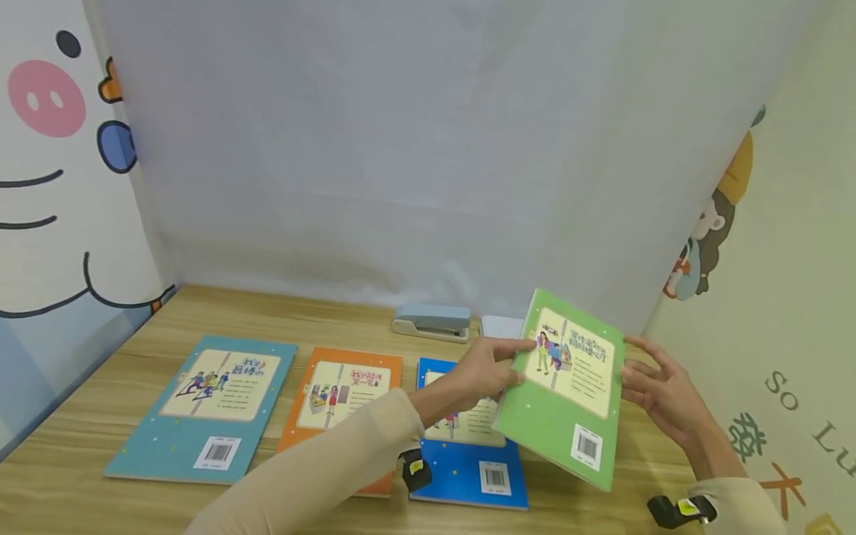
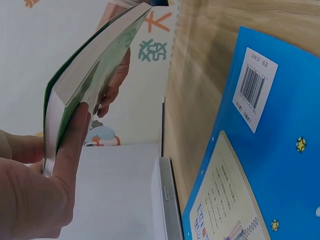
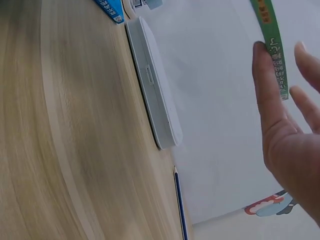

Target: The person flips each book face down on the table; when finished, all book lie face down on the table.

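A green book (image 1: 565,394) is raised above the table, its back cover with a barcode showing. My left hand (image 1: 468,375) grips its left edge, thumb on one face and fingers on the other, as the left wrist view shows. On the opposite side is my right hand (image 1: 669,390), fingers fairly straight and spread at the spine edge. In the right wrist view one finger (image 3: 267,85) lies against the green spine (image 3: 274,50). Below the left hand a blue book (image 1: 461,475) lies on the table, partly covered by that hand and the green book.
An orange book (image 1: 301,431) and a teal book (image 1: 180,438) lie to the left, the orange one partly behind my left sleeve. At the back stand a stapler (image 1: 431,323) and a white case (image 3: 152,82). A pencil (image 3: 180,205) lies near the case. Cloth walls border the table.
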`<state>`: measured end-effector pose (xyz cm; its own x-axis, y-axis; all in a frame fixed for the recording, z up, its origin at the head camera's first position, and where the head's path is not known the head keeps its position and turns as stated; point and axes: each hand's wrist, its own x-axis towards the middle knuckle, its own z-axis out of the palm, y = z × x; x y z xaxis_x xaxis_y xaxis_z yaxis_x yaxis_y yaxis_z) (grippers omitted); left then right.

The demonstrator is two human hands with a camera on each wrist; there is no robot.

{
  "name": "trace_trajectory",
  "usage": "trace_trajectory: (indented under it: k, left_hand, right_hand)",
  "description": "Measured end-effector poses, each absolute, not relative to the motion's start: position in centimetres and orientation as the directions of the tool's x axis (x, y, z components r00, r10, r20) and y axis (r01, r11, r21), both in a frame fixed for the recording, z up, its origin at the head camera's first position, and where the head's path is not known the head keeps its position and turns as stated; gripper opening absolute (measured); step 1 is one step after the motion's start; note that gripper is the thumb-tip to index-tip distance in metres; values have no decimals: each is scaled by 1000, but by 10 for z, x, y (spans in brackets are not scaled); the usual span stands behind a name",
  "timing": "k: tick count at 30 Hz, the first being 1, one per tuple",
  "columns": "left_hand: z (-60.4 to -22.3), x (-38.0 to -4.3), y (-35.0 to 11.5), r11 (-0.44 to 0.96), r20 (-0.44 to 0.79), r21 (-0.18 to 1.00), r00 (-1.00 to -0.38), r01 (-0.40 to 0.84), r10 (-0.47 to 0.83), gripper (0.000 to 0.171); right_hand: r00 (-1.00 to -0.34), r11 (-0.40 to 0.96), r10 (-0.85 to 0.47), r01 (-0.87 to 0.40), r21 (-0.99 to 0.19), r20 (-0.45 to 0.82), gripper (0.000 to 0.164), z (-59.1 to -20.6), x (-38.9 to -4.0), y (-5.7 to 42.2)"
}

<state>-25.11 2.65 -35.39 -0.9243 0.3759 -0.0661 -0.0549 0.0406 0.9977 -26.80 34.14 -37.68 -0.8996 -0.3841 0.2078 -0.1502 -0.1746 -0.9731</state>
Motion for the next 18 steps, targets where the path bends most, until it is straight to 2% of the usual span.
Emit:
trace_trajectory:
  k: [4, 10, 18]
  left_hand:
    - [-358, -251, 32, -1, -63, 998, -924, -68, 378, 54]
    - [-365, -253, 37, -22, -57, 997, -912, -72, 406, 53]
    - [-377, -256, 39, 72, -96, 995, -876, -70, 473, 53]
  right_hand:
    - [-871, -105, -451, -167, -980, 197, 57, -376, -268, 346]
    - [-880, 12, -450, -179, -984, 154, 58, -374, -270, 350]
    - [-867, 98, -486, -179, -979, 110, 60, -380, -272, 360]
